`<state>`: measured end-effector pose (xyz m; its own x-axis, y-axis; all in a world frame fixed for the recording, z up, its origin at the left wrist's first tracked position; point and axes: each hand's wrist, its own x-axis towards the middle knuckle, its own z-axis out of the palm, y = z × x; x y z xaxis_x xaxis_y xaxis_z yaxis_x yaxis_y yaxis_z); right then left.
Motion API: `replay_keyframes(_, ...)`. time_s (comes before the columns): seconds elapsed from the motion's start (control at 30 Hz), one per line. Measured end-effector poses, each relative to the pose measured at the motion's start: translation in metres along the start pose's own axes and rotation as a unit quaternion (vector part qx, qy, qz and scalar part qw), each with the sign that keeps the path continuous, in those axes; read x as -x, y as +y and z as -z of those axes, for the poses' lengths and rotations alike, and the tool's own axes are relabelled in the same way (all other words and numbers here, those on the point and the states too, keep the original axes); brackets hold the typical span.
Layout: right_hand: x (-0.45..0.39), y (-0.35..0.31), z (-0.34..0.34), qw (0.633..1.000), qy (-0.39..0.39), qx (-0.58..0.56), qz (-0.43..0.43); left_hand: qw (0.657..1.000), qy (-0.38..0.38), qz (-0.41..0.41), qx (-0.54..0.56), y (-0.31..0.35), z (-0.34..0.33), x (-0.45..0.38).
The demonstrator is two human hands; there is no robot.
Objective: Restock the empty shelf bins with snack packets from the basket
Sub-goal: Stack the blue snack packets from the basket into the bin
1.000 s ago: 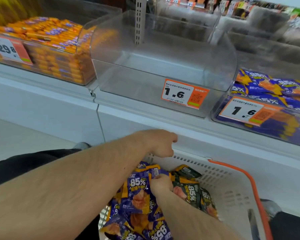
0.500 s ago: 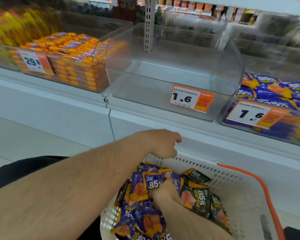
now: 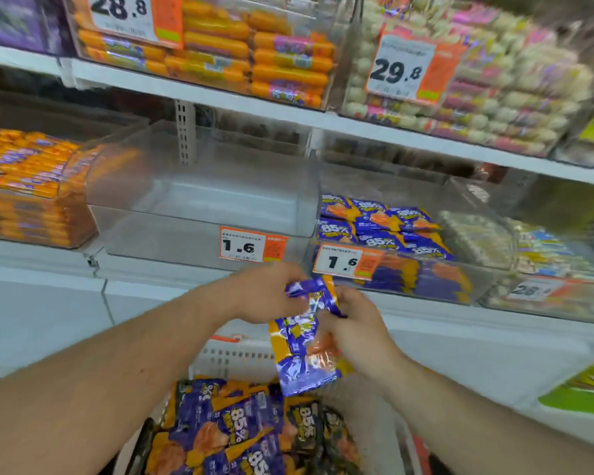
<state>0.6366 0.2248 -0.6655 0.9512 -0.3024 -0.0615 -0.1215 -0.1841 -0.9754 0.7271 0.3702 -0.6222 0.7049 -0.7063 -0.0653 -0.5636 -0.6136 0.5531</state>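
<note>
Lifted since before: both hands [image 3: 268,296] [image 3: 354,327] pinch purple packets [image 3: 302,358] above basket [image 3: 234,354] | empty clear bin [image 3: 203,200], white shelf [image 3: 48,255]

Both forearms are bare to the frame's edge — no sleeves, watch or rings on the left hand [image 3: 268,293] or right hand [image 3: 354,323].
</note>
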Motion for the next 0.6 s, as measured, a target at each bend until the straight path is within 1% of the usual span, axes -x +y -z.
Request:
replay_keyframes(0.07,0.010,-0.024,0.018,1.000,0.009,-0.003,0.021,0.997,0.034,-0.039,0.053,0.016,0.010,0.001)
replay_keyframes(0.13,0.015,-0.038,0.031,0.997,0.055,0.024,0.054,0.992,0.074,-0.057,0.079,0.028,0.017,-0.003)
replay_keyframes(0.2,0.015,-0.045,0.038,0.993,0.079,0.029,0.088,0.987,0.134,-0.058,0.074,0.041,0.021,-0.012)
replay_keyframes(0.27,0.008,-0.054,0.044,0.990,0.092,0.038,0.105,0.973,0.208,-0.045,0.085,0.049,0.023,-0.023)
replay_keyframes(0.33,-0.007,-0.066,0.058,0.982,0.138,0.051,0.116,0.952,0.287,-0.063,0.080,0.050,0.023,-0.034)
replay_keyframes(0.37,-0.018,-0.074,0.066,0.977,0.172,0.042,0.114,0.945,0.314,-0.079,0.043,0.047,0.022,-0.038)
replay_keyframes(0.4,-0.032,-0.080,0.077,0.973,0.205,0.027,0.102,0.944,0.319,-0.077,-0.016,0.042,0.020,-0.042)
replay_keyframes(0.43,-0.047,-0.085,0.088,0.969,0.230,0.013,0.086,0.946,0.307,-0.060,-0.083,0.035,0.016,-0.044)
replay_keyframes(0.5,-0.076,-0.093,0.109,0.966,0.254,0.019,0.046,0.952,0.238,-0.016,-0.192,0.019,0.005,-0.047)
replay_keyframes(0.53,-0.087,-0.097,0.117,0.968,0.247,0.048,0.016,0.951,0.214,-0.013,-0.220,0.013,-0.002,-0.048)
replay_keyframes(0.6,-0.105,-0.098,0.128,0.963,0.219,0.150,-0.045,0.942,0.210,-0.030,-0.259,0.006,-0.015,-0.049)
